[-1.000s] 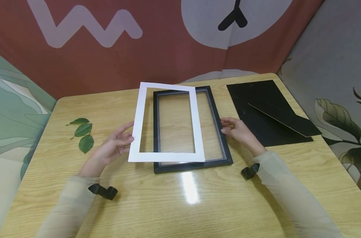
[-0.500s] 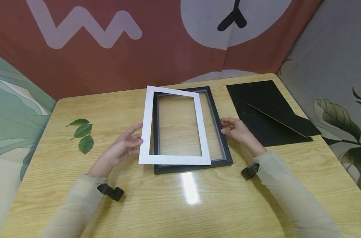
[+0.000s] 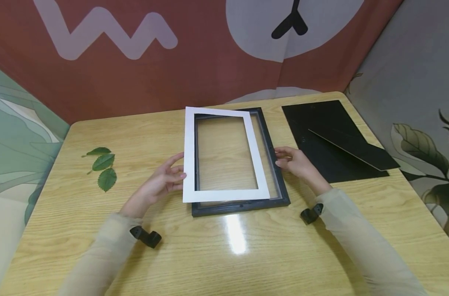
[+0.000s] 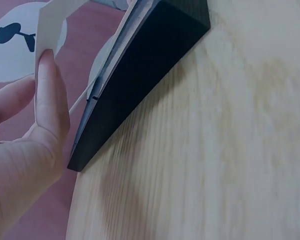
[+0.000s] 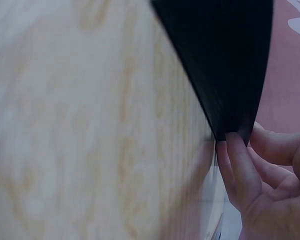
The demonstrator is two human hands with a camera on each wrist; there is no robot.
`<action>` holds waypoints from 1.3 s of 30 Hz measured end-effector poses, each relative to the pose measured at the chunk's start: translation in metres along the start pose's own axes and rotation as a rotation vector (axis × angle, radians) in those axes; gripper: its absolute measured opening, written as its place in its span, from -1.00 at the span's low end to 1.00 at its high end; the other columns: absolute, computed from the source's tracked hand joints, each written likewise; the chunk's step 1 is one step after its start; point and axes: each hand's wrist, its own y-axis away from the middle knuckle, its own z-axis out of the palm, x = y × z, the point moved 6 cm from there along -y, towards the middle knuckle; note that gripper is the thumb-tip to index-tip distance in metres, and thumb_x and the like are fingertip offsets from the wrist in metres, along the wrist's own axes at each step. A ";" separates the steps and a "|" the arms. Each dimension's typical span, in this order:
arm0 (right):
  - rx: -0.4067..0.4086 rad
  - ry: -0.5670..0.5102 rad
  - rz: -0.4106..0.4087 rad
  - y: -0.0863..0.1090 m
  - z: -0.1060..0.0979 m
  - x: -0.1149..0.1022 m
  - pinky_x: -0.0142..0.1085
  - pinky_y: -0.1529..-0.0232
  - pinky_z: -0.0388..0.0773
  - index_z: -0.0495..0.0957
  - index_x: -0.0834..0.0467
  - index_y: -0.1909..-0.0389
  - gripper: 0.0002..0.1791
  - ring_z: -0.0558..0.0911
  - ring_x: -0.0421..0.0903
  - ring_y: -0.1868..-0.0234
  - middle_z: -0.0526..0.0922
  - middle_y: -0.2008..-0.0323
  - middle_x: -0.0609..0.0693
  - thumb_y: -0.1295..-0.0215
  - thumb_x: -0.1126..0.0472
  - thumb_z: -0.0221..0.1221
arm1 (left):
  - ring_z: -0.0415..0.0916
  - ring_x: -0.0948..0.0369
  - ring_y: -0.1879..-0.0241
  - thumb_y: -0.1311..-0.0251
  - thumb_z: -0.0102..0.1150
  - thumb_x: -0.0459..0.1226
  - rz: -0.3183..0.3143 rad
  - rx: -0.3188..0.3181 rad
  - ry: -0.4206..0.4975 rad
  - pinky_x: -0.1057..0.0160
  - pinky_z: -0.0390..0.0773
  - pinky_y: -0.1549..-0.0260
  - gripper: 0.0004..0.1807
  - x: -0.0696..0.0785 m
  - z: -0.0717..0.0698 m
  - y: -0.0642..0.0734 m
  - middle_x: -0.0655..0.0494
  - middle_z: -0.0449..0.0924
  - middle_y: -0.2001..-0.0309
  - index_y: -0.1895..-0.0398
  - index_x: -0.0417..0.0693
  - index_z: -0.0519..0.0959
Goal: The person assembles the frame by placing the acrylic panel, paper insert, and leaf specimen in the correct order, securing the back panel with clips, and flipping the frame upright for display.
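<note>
A white picture mat (image 3: 261, 174) with a rectangular opening lies tilted over the black picture frame (image 3: 243, 206), shifted toward its left side. My left hand (image 3: 159, 185) pinches the mat's left edge between thumb and fingers. In the left wrist view the mat (image 4: 51, 30) stands raised above the frame's black side (image 4: 140, 65). The frame lies on the table, and its clear pane shows through the mat's opening. At the frame's right side, my right hand (image 3: 294, 162) holds the edge, fingertips against the outer side (image 5: 225, 65) and thumb near the upper rim.
A black backing board (image 3: 313, 119) with a raised stand leg (image 3: 357, 150) lies at the right of the wooden table (image 3: 209, 263). Several green leaves (image 3: 103, 162) lie at the left. A red printed backdrop (image 3: 209, 74) rises behind the table's back edge.
My left hand has carried the white mat to the right, so it covers more of the frame. The right hand and the frame have stayed in place.
</note>
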 end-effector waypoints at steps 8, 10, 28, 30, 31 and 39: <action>-0.004 -0.008 0.005 0.000 0.001 0.000 0.03 -0.22 0.47 0.17 0.37 -0.37 -0.45 0.40 0.28 -0.26 0.35 -0.27 0.41 -0.39 0.40 -0.01 | 0.59 0.34 0.15 -0.34 -0.13 -0.49 0.007 -0.022 -0.016 0.36 0.65 0.13 -0.18 -0.003 0.005 -0.007 0.00 0.36 -0.17 -0.53 0.03 -0.27; -0.002 -0.006 0.005 0.000 0.001 0.000 0.03 -0.22 0.47 0.17 0.37 -0.37 -0.45 0.40 0.28 -0.26 0.35 -0.26 0.41 -0.38 0.40 -0.01 | 0.58 0.35 0.15 -0.34 -0.14 -0.49 0.003 -0.021 -0.022 0.36 0.65 0.12 -0.18 -0.004 0.007 -0.009 -0.17 0.30 -0.25 -0.54 0.04 -0.27; 0.010 0.009 0.024 -0.002 0.000 0.004 0.04 -0.23 0.46 0.19 0.35 -0.37 -0.46 0.40 0.27 -0.26 0.36 -0.27 0.38 -0.37 0.41 -0.02 | 0.59 0.35 0.22 -0.31 -0.10 -0.51 -0.031 -0.004 -0.001 0.39 0.66 0.15 -0.16 -0.009 0.013 -0.015 0.16 0.45 0.02 -0.54 0.04 -0.24; 0.009 0.008 0.030 -0.002 0.000 0.004 0.04 -0.24 0.46 0.19 0.34 -0.37 -0.46 0.40 0.27 -0.27 0.36 -0.27 0.38 -0.38 0.41 -0.01 | 0.59 0.35 0.21 -0.31 -0.10 -0.51 -0.038 0.007 -0.002 0.39 0.66 0.14 -0.16 -0.010 0.013 -0.016 0.06 0.42 -0.07 -0.54 0.05 -0.22; 0.009 0.009 0.034 -0.002 0.000 0.004 0.04 -0.24 0.45 0.19 0.34 -0.37 -0.46 0.39 0.27 -0.27 0.36 -0.27 0.37 -0.38 0.40 -0.01 | 0.59 0.35 0.20 -0.31 -0.09 -0.51 -0.043 0.013 -0.002 0.38 0.66 0.14 -0.16 -0.010 0.013 -0.016 0.00 0.40 -0.12 -0.54 0.06 -0.21; 0.008 0.008 0.036 -0.002 -0.001 0.006 0.03 -0.25 0.45 0.19 0.33 -0.37 -0.46 0.39 0.26 -0.28 0.35 -0.28 0.36 -0.38 0.39 0.00 | 0.58 0.35 0.19 -0.30 -0.07 -0.51 -0.083 0.057 -0.052 0.38 0.66 0.13 -0.16 -0.010 0.014 -0.019 -0.30 0.14 -0.37 -0.54 0.13 -0.17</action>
